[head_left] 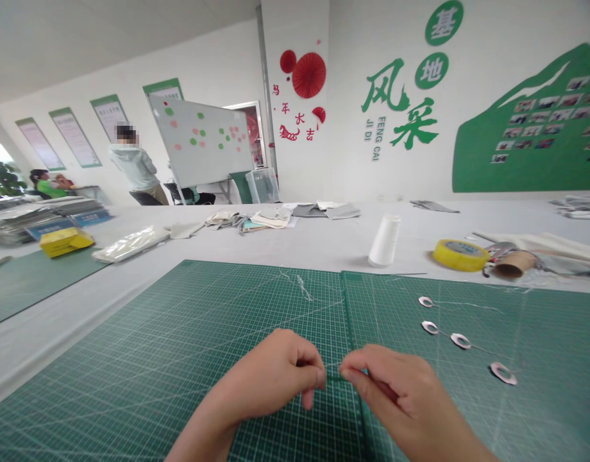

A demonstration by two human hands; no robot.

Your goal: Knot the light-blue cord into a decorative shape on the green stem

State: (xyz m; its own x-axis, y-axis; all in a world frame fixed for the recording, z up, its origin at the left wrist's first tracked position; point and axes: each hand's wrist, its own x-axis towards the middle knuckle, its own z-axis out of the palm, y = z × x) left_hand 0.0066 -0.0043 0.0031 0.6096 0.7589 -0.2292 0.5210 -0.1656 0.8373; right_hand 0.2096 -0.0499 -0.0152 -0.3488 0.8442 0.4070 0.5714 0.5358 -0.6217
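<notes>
Over the green cutting mat [218, 321], my left hand [285, 372] is closed, thumb and forefinger pinched together. My right hand [396, 391] faces it from the right, also pinched, with a small gap between the two sets of fingertips. Anything as fine as a thread between them is too small to make out. To the right on the mat lie several pale oval rings, such as one ring [461, 341] and another ring [503, 373], some trailing thin thread. A tangle of white thread [303, 289] lies beyond my hands.
Behind the mat stand a white thread cone [385, 240], a yellow tape roll [461, 255] and a cardboard tube [515, 264]. Fabric pieces [270, 217] lie farther back. At left are a yellow box [67, 242] and a plastic-wrapped pack [132, 244]. A person [136, 163] stands beyond the table.
</notes>
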